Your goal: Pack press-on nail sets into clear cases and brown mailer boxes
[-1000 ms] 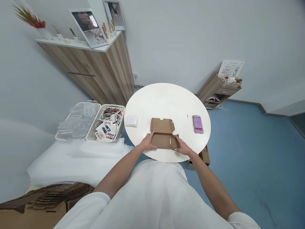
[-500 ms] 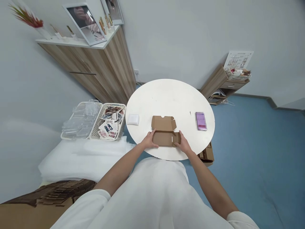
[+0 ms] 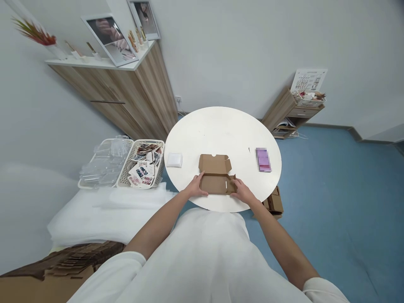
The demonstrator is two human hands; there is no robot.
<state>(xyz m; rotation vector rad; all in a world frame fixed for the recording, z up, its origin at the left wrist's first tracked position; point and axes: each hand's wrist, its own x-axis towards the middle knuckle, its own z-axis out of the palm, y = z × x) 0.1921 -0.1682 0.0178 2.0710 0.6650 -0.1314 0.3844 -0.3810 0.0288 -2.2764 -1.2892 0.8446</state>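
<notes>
A small brown cardboard box point(image 3: 213, 184) lies near the front edge of the round white table point(image 3: 217, 126), its lid raised and pointing away from me. My left hand point(image 3: 196, 187) grips the left wall of the box, thumb along the front. At the right end, my right hand point(image 3: 242, 192) holds the side flap, which leans inward more on that side. The inside of the box shows only bare cardboard. A white square stack point(image 3: 174, 160) sits at the table's left, and a blurred purple packet point(image 3: 263, 160) at its right.
Left of the table stand a basket of printed cards point(image 3: 142, 164) and a basket of clear plastic pieces point(image 3: 105, 162). White foam sheets point(image 3: 110, 214) lie below them. A cardboard carton point(image 3: 274, 202) is under the table's right edge.
The right side flap has been folded inward a little by my right hand. My left hand stays on the left wall. The whole view has shifted slightly.
</notes>
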